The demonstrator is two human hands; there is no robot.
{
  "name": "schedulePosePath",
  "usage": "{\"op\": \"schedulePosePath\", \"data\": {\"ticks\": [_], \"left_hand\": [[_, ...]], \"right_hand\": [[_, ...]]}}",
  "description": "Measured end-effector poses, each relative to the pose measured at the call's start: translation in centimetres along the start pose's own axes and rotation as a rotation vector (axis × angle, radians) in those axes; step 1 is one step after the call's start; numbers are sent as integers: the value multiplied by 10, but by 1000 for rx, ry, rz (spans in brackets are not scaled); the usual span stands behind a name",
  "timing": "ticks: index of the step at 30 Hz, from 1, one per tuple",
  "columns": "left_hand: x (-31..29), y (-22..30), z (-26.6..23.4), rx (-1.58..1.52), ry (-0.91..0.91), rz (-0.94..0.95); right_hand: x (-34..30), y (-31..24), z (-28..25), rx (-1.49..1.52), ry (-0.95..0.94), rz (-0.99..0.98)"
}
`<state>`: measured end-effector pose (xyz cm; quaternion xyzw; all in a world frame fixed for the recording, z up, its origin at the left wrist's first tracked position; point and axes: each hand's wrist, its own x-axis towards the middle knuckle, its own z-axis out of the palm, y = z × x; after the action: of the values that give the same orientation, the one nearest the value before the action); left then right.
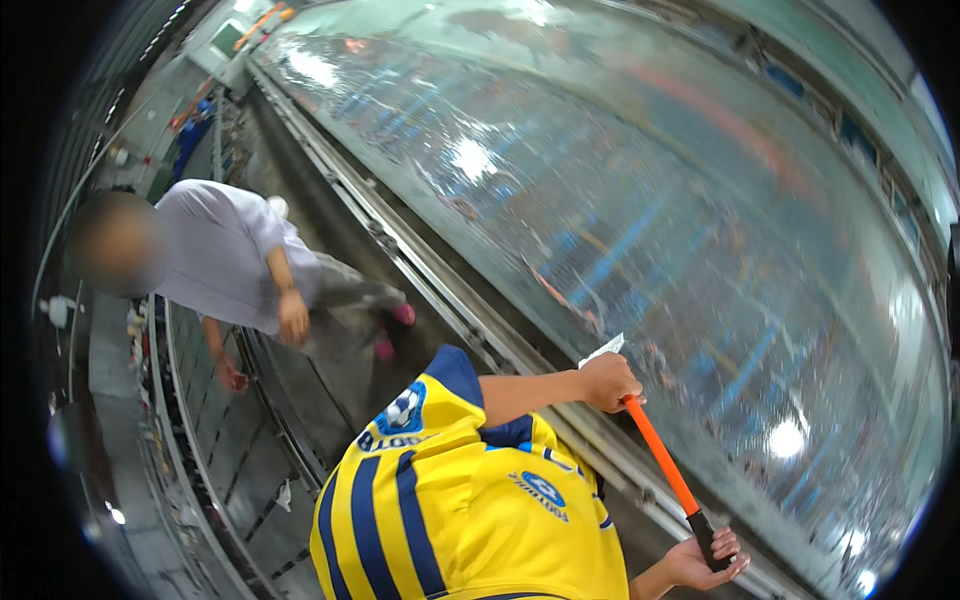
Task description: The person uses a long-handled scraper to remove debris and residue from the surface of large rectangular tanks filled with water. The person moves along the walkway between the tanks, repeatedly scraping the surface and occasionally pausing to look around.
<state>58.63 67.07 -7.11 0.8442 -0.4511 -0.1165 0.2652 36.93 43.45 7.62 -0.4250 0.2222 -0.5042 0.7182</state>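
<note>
Both my hands are closed on one tool, which has a straight orange shaft (664,452) and a black grip. My left hand (610,382) wraps the upper end of the shaft. A pale, flat, blade-like piece (604,347) sticks out past that fist; how it joins the shaft is hidden by my fingers. Lower down, my right hand (708,560) holds the black grip (711,540). The tool slants over the near edge of a long surface (560,230), which is wide, shiny and see-through-looking, with blue and orange patches.
A metal rail (440,290) runs along the near side of the shiny surface. To the left, a person (235,255) in a pale shirt and pink shoes stands in the walkway, both hands low. Behind them are more rails (185,420). Bright light reflections lie on the surface.
</note>
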Motion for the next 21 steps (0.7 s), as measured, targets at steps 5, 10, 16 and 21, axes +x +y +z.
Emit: {"op": "schedulePosePath", "data": {"ticks": [5, 10, 16, 21], "left_hand": [[-8, -101, -115, 163, 428, -69], [-106, -207, -161, 162, 666, -442], [-165, -270, -102, 336, 419, -861], [-86, -203, -62, 229, 233, -392]], "right_hand": [[-60, 115, 121, -138, -21, 693], [-26, 182, 157, 102, -19, 367], [-7, 163, 148, -293, -366, -11], [-39, 164, 165, -668, -621, -180]]}}
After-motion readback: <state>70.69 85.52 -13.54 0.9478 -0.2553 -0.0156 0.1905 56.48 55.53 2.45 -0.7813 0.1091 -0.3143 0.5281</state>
